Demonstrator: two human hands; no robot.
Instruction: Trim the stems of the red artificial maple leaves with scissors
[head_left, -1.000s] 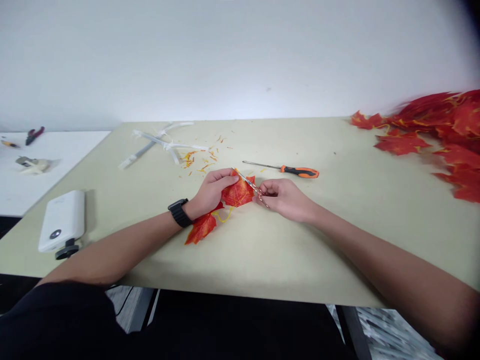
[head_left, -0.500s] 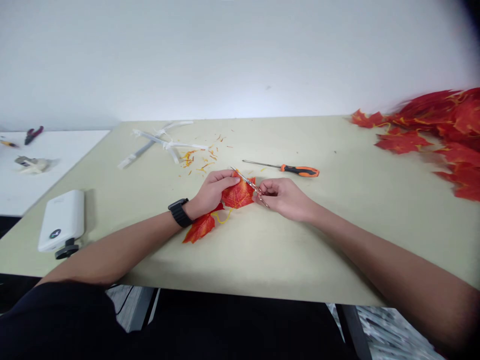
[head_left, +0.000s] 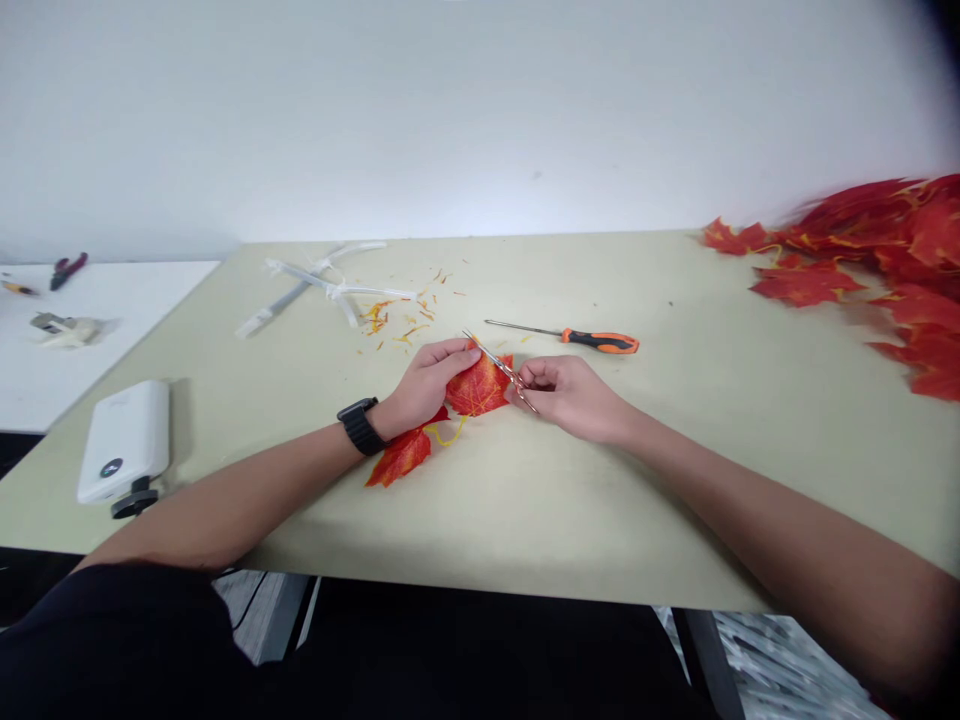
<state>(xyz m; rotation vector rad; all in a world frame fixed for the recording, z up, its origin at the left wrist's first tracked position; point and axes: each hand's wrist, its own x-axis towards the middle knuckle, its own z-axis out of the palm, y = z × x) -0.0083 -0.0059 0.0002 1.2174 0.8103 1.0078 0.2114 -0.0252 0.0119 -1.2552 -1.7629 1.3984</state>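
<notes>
My left hand (head_left: pixel 431 384) pinches a red artificial maple leaf (head_left: pixel 478 390) by its upper left part, thumb on top. A second leaf (head_left: pixel 401 457) lies under my left wrist, and a yellow stem (head_left: pixel 450 435) curls between the two. In my right hand (head_left: pixel 571 395) is a small pair of scissors (head_left: pixel 501 366), its rose-coloured handles at my fingers. The blades lie along the leaf's upper right edge, their tip pointing up and left near my left thumb. Whether the blades are fully closed is too small to tell.
Beyond my hands lie a screwdriver (head_left: pixel 600 341), yellow and orange scraps (head_left: pixel 379 318) and clear plastic tubes (head_left: pixel 300 283). Red leaves (head_left: pixel 862 255) are heaped at the right. A white power bank (head_left: pixel 126 440) stands left; pliers (head_left: pixel 67 270) rest on a white side table (head_left: pixel 142 310).
Hardly anything differs. The leaf and the scissors have shifted very slightly, with both hands keeping their hold.
</notes>
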